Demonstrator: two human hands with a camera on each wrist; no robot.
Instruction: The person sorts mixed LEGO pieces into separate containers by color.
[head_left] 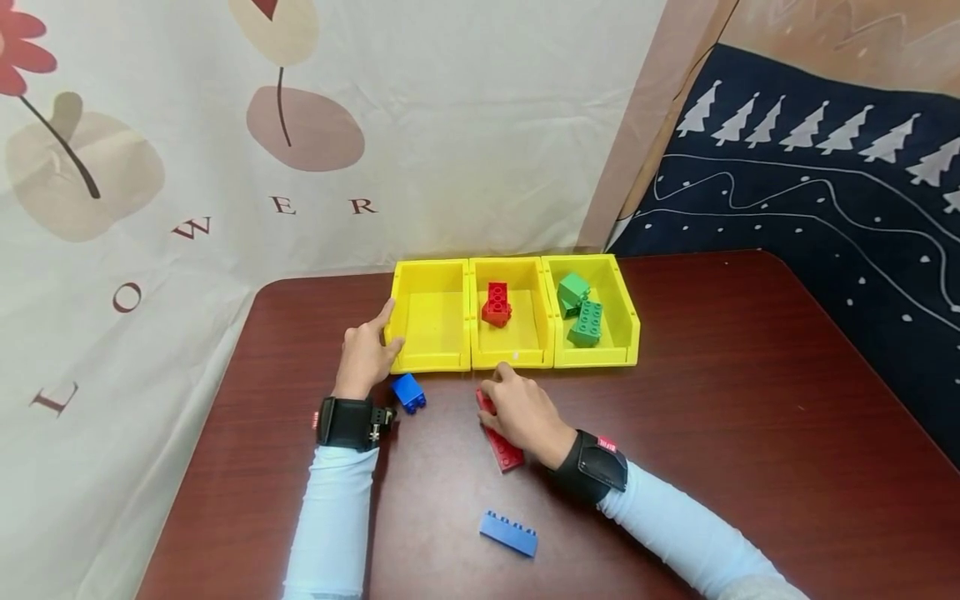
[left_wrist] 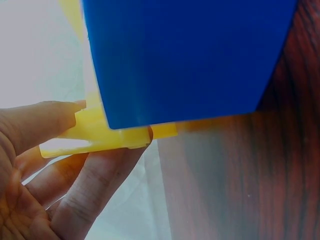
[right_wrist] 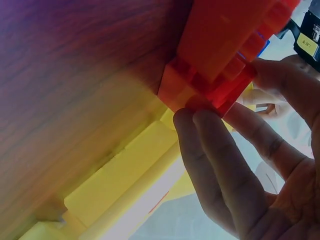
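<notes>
1. Head view: your left hand (head_left: 366, 358) grips the outer side of the left yellow bin (head_left: 429, 361), seemingly to steady it. Your right hand (head_left: 528, 417) pinches the red piece (head_left: 504, 446) on the table (head_left: 735, 417), just in front of the middle yellow bin (head_left: 532, 358).
2. Count there: three bins, apparently sorted by colour. The middle one holds what look like two red bricks (head_left: 497, 302), overlapping; the right yellow bin (head_left: 596, 357) about three green bricks (head_left: 588, 323). Two blue bricks (head_left: 508, 534) lie on the table.
3. Left wrist view: your thumb and fingers close narrowly round the bin wall; one blue brick fills the foreground.
4. Right wrist view: your thumb and fingertips hold the red piece from opposite sides, likely for a secure grip. You can't tell whether it is one brick or two.
</notes>
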